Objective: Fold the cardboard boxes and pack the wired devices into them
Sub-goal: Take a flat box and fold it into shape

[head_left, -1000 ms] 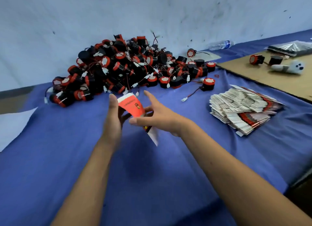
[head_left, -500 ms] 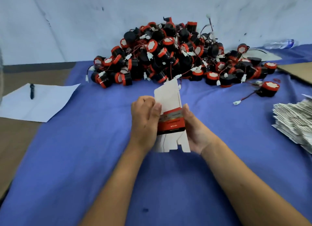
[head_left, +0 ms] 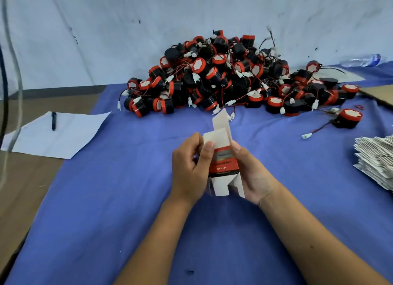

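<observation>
Both hands gripping one cardboard box [head_left: 222,161] above the table [head_left: 106,199]: left hand [head_left: 190,167] pinching its top flap, right hand [head_left: 253,174] cradling its side.

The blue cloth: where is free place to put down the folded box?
Blue cloth lies bare left of the hands, between the white paper and the box, and near the forearms. Crowded: device pile behind, flat box stack at right.
</observation>
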Tool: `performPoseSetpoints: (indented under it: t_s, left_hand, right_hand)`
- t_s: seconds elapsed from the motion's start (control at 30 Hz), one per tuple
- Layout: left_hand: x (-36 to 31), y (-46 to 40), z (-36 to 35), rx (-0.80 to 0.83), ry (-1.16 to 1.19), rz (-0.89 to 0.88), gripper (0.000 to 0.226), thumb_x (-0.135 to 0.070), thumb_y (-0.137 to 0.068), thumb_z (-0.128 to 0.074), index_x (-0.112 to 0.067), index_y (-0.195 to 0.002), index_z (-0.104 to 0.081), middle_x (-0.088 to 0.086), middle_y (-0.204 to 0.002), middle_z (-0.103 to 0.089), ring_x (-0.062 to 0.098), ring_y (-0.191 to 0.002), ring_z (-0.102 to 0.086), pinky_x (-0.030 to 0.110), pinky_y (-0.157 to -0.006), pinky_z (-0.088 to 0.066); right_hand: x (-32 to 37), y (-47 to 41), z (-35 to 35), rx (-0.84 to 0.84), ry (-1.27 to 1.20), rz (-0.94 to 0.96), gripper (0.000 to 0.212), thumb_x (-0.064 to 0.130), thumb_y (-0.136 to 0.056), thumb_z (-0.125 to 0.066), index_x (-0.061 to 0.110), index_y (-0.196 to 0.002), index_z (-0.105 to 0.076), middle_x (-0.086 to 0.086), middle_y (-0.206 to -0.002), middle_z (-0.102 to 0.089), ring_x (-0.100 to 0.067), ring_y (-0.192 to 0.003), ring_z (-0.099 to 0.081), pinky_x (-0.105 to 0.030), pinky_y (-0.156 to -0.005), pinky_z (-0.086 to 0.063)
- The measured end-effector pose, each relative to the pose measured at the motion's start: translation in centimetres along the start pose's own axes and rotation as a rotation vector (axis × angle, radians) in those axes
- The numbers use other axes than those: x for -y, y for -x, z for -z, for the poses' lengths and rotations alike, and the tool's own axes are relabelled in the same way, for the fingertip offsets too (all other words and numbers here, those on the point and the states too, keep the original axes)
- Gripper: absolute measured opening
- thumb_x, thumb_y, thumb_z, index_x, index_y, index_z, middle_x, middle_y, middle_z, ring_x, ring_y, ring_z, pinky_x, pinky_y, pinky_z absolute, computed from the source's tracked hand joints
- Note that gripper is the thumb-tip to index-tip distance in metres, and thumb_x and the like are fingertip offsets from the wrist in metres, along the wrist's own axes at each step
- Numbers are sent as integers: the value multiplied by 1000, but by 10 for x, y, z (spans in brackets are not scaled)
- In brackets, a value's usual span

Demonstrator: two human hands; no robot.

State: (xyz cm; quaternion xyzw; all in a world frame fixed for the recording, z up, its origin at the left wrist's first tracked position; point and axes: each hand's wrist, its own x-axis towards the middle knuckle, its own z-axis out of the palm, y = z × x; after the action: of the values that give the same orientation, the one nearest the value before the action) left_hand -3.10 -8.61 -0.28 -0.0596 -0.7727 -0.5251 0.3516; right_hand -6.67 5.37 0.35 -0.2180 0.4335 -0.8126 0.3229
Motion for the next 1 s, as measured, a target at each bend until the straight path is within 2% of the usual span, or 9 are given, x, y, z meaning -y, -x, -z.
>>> performPoseSetpoints:
  t_s: [0.13,0.23,0.37,0.43,0.53,0.63,0.83,0.9,1.0]
  left_hand:
    - [-5,-1,4,-1,119,38,30,-41,-96,-62,-19,-77,-60,0,-68,-58,27,-65,-54,40,-59,-48]
    - [-7,-4,1,-61,300,218,22,-27,-92,-68,-10,-78,-68,13,-73,-65,29,-65,-61,41,-61,-54]
    - [-7,-9,13,-79,607,558,22,-29,-90,-66,-19,-72,-72,8,-71,-66,21,-62,-62,31,-61,-51]
    - [-9,-11,19,-18,660,662,20,-32,-88,-67,-13,-83,-74,16,-78,-63,28,-68,-60,38,-69,-49]
    - [-14,-9,17,104,721,760,32,-32,-95,-66,-1,-103,-71,25,-92,-60,34,-75,-60,41,-71,-50]
    - [-17,-10,17,185,794,881,57,-48,-100,-54,4,-119,-68,28,-99,-66,38,-84,-66,41,-73,-55]
    - [-12,-12,15,195,722,872,66,-64,-101,-42,-4,-105,-71,18,-90,-74,29,-74,-73,34,-62,-59]
    - [-6,-13,13,63,689,785,57,-63,-96,-46,-10,-96,-66,14,-95,-71,28,-86,-72,41,-76,-61]
    - [4,-12,17,10,622,674,64,-69,-87,-62,-15,-122,-64,8,-124,-60,23,-122,-56,45,-110,-45]
  right_hand:
    - [-1,-7,4,-252,125,24,74,43,-90,-74,4,-147,-45,-30,-136,-60,-45,-119,-61,-54,-100,-48]
    - [-6,-10,8,-307,200,32,84,52,-83,-79,19,-151,-44,-13,-130,-70,-34,-118,-68,-47,-96,-57]
    - [-2,-6,12,-108,538,114,112,72,-62,-84,54,-156,-25,16,-160,-37,-6,-145,-41,-36,-106,-51]
    - [0,-5,12,5,640,119,112,59,-67,-89,58,-155,-20,18,-163,-30,0,-149,-31,-32,-105,-51]
    - [-4,-5,10,31,657,128,110,32,-74,-88,52,-158,-20,5,-156,-44,-7,-142,-47,-34,-104,-51]
    - [-5,-5,11,-54,706,170,105,32,-72,-89,50,-156,-28,0,-142,-58,-18,-134,-55,-44,-110,-50]
    - [-8,-7,17,-101,744,213,96,23,-84,-84,56,-153,-27,4,-128,-67,-18,-125,-62,-41,-105,-53]
    - [-8,-9,16,-188,646,226,87,31,-82,-83,55,-150,-35,6,-130,-68,-15,-124,-63,-36,-103,-53]
    - [-7,-12,12,-419,255,261,68,38,-81,-79,44,-143,-51,-3,-125,-65,-20,-113,-65,-37,-89,-58]
